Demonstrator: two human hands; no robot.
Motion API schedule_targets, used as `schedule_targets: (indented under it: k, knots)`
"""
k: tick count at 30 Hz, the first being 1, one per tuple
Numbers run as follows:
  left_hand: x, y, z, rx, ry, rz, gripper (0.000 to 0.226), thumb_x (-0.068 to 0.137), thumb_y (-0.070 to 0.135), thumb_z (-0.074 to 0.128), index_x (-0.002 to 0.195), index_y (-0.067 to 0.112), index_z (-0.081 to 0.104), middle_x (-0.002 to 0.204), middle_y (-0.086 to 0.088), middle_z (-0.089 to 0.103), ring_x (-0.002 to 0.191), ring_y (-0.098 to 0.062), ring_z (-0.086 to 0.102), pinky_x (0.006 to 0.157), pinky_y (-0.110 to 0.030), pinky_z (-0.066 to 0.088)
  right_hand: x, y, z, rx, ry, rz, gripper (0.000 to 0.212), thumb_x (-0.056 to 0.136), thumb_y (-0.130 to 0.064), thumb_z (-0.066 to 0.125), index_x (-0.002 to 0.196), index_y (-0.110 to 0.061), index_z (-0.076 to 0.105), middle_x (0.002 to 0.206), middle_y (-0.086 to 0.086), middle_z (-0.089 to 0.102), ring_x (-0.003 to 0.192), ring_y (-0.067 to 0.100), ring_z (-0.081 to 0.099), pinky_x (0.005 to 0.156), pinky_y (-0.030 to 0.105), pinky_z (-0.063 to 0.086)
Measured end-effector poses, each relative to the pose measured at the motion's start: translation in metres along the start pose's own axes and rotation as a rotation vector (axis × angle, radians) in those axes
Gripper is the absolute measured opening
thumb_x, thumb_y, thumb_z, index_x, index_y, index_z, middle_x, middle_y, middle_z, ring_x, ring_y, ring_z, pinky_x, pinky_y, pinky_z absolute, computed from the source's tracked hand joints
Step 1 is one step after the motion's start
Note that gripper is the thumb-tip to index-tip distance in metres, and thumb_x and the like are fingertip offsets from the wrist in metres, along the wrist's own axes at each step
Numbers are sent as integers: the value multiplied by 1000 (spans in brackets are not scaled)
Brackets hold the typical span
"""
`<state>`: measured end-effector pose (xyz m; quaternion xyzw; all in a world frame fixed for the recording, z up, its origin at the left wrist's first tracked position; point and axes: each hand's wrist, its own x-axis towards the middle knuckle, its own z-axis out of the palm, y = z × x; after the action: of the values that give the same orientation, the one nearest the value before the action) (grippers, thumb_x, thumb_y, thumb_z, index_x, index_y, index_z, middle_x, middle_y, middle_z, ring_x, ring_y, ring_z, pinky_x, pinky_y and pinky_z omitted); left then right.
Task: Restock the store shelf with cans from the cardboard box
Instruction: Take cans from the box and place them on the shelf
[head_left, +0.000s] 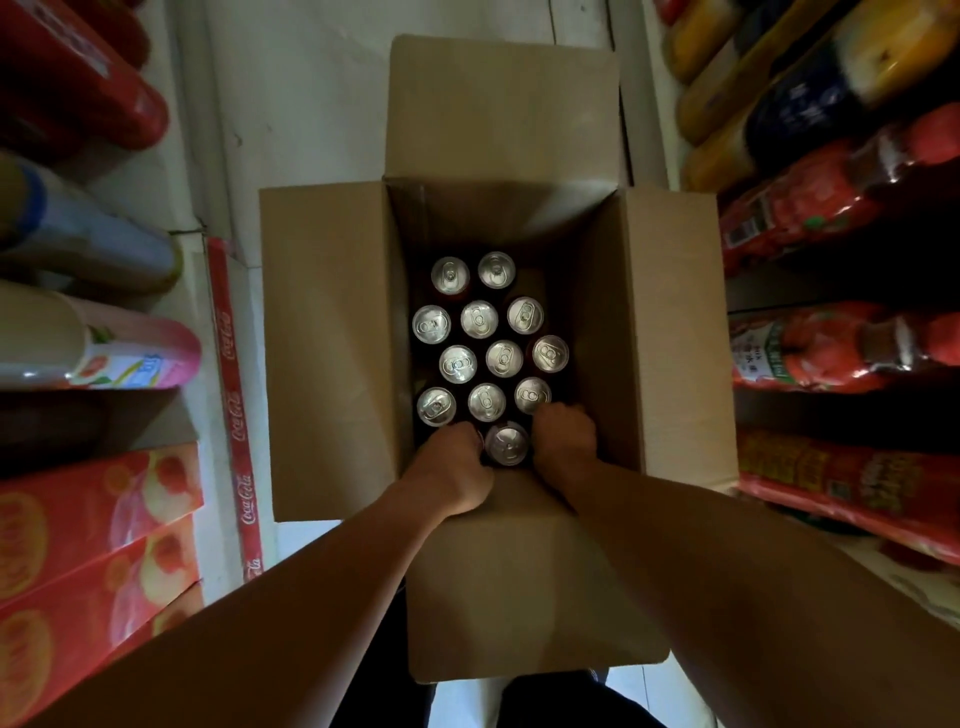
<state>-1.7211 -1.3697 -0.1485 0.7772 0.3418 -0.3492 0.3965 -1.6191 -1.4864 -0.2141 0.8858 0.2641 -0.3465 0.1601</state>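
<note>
Both forearms extend from the near edge of the view down into an open cardboard box (332, 353) standing on the pale floor (291, 104). Its four flaps are folded outward: far, left, right and near, the near flap lying under the forearms.

Left hand (457, 470): positioned at the near left corner of the box interior, knuckles up, fingers curled downward. What they enclose is hidden, so the grip cannot be determined. Right hand (563, 434): positioned at the near right corner, fingers likewise curled down and out of sight; grip cannot be determined.

One can (506, 443) stands between the two hands, top slightly raised toward the camera and touching or just beside both. Eleven further cans (479, 319), all upright with silver pull-tab lids, fill the box floor in staggered rows beyond it.

Shelving flanks the box. Red bottles (810, 208) lie on the right-hand shelves. Orange-red cartons (93, 519) are stacked near left, beside a red Coca-Cola case edge (236, 405).
</note>
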Motion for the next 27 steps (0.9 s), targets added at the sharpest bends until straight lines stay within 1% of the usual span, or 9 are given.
schedule_targets:
  k: [4,9,14,16,18,20,22,24,27]
  knots:
    - [8,-4,3,25,11,20,27,82,23,64,107,14,57,118,-8,61,112,-28,58,91,-33,47,3,1,4,-20,35,6,26,96,-7,48,112,-15,67,120,8,68,113,25,64,87,31,49]
    - [12,-5,6,-11,78,52,21,86,24,57,104,14,61,111,-10,66,107,-28,61,88,-35,50,-2,-1,-1,-12,45,13,22,94,-7,52,107,-13,68,117,10,68,110,28,65,83,33,50]
    - [-3,0,0,-19,81,160,32,79,8,62,110,12,59,110,-10,64,106,-29,60,84,-32,49,-42,9,-47,90,123,1,20,81,-23,70,99,-19,64,108,7,70,101,28,68,75,31,50]
    - [-16,12,-10,-73,56,220,47,73,5,72,118,12,58,117,-9,62,110,-26,59,89,-33,48,-72,19,-82,191,148,-7,31,71,-39,79,88,-20,62,97,3,70,91,24,68,68,30,46]
    - [-40,34,-26,-179,42,316,70,65,10,84,128,15,53,126,-5,58,114,-19,57,94,-32,48,-109,30,-123,330,166,-18,49,59,-55,84,80,-19,58,82,-2,62,78,19,63,62,26,40]
    - [-70,68,-51,-231,43,452,89,57,21,92,135,20,49,130,2,57,116,-11,57,98,-29,47,-147,46,-173,470,204,-16,65,45,-67,82,81,-16,66,78,-6,64,72,15,63,57,27,44]
    - [-107,102,-86,-276,91,563,86,54,28,95,130,26,54,121,10,63,106,-3,61,90,-23,51,-186,64,-230,696,211,-24,64,39,-70,82,76,-19,71,73,-5,70,67,13,67,57,34,56]
    - [-161,142,-133,-342,138,623,72,56,30,94,119,30,59,107,15,67,93,-1,66,75,-15,53,-229,88,-295,904,254,-59,52,42,-62,85,70,-20,72,68,-3,71,63,12,69,56,38,59]
    - [-239,201,-197,-401,181,721,62,57,25,93,109,28,60,98,11,70,90,-3,68,77,-19,55,-291,116,-385,1066,392,-159,45,61,-54,80,73,-11,70,65,9,66,59,13,64,52,46,55]
